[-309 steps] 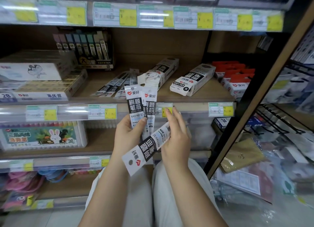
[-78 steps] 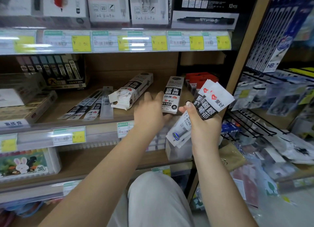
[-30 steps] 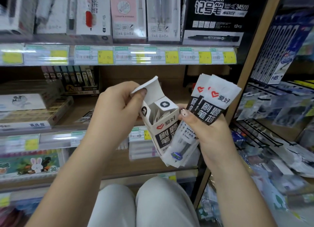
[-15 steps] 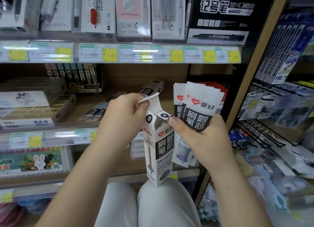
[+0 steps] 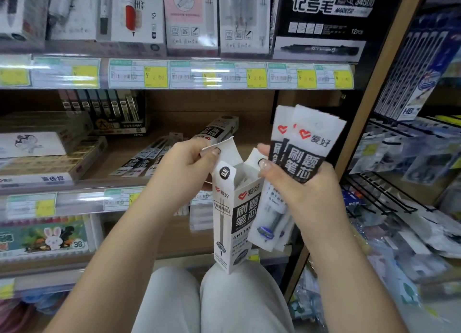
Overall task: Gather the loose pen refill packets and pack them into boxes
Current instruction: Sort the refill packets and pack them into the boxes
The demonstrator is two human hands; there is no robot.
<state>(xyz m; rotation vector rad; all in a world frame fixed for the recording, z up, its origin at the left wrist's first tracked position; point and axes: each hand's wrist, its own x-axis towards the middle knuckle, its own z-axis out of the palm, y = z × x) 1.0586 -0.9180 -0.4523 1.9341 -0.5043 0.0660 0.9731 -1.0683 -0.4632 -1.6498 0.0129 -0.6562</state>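
Head view: left hand (image 5: 185, 167) pinches the tall white cardboard refill box's (image 5: 233, 223) flap open, while right hand (image 5: 303, 190) grips white-and-black plastic refill packets (image 5: 303, 155), poised for loading.

We see a refill box (image 5: 235, 215) of matt white card printed with black panels, its open flap (image 5: 225, 149) plain uncoated card inside. The refill packets (image 5: 303, 155) look like paper headers over clear glossy plastic sleeves. The shelf board (image 5: 129, 153) looks like pale wood laminate, smooth and dull. The price strip (image 5: 174, 74) is shiny clear plastic over paper labels. The wire rack (image 5: 384, 195) looks like black coated metal. The trousers (image 5: 207, 300) are soft pale cloth.
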